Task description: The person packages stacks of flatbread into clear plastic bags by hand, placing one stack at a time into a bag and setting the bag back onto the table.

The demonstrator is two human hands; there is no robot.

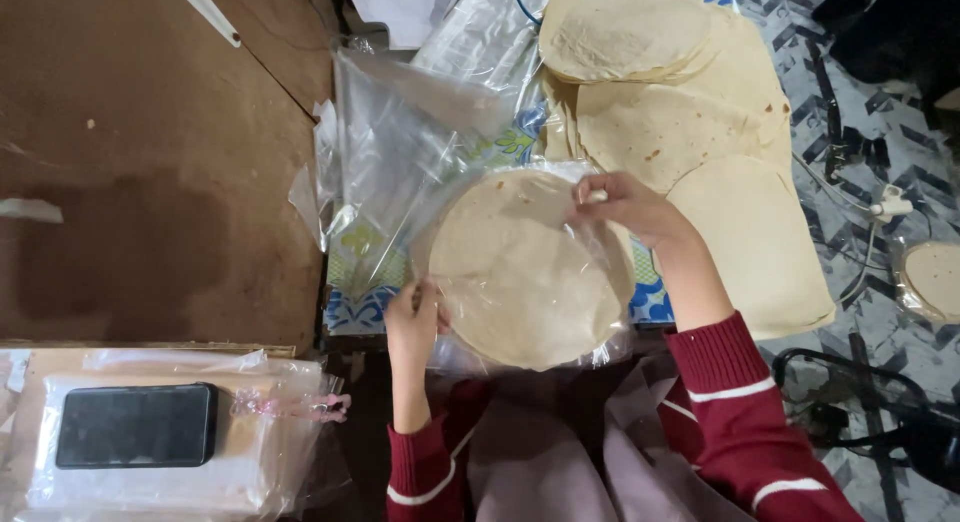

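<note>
A stack of round pale flatbreads (520, 272) sits inside a clear plastic bag (610, 322), held over my lap. My left hand (415, 322) pinches the bag's lower left edge. At the upper right rim of the stack, my right hand (625, 204) grips the bag and the flatbreads. Both arms wear dark red sleeves with a white stripe.
Several loose flatbread piles (680, 102) lie on a patterned cloth (650, 300) at the top right. Empty clear bags (400, 142) lie left of them. A black phone (135, 425) rests on bagged packs at the lower left. White cable and plug (885, 207) lie right; brown floor (150, 182) left.
</note>
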